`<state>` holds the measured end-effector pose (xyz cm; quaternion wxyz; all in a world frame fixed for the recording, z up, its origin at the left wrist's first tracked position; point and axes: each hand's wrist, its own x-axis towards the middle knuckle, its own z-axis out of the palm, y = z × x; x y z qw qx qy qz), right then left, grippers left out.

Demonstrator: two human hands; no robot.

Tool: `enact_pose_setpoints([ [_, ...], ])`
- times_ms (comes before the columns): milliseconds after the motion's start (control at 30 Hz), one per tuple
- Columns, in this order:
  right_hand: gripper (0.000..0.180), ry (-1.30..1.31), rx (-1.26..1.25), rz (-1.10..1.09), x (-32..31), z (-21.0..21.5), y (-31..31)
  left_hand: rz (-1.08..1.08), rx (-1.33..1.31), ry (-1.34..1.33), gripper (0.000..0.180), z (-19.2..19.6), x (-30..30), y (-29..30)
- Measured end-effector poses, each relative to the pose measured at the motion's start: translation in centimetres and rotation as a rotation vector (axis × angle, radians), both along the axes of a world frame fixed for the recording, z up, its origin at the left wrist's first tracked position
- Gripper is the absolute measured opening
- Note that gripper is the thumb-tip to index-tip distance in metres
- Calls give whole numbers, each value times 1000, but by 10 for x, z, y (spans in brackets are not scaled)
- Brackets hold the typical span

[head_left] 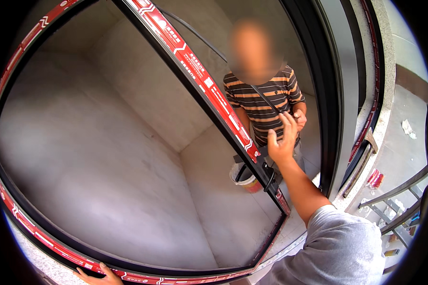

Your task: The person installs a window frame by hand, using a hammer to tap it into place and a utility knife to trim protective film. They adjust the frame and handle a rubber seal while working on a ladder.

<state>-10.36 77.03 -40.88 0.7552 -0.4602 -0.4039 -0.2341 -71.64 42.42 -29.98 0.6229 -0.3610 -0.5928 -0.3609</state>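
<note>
The window sash (199, 95) stands open, red film (190, 59) still on it — left hand (102, 276) touching its lower rail (47, 241), grip unclear; right hand (285, 138) raised, empty, fingers spread.

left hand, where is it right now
In the head view, the left hand is at the bottom edge, left of centre, touching the red-taped dark frame.

"What is seen at the far side?"
"A person in a striped shirt (266, 102); a bucket (238, 179) is set to the left."
"And at right?"
"A white scrap (408, 128) and red packet (375, 178) are strewn; nearer, seemingly, a ladder (404, 236) is partly cut off."
</note>
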Motion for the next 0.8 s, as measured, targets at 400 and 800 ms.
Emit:
enact_pose_setpoints([
  [400,14,-297,-237,819,-133,-108,-38,-69,16,12,114,-14,-24,35],
  [800,18,-377,-577,958,-124,-190,-112,-328,-15,-157,119,1,-44,91],
])
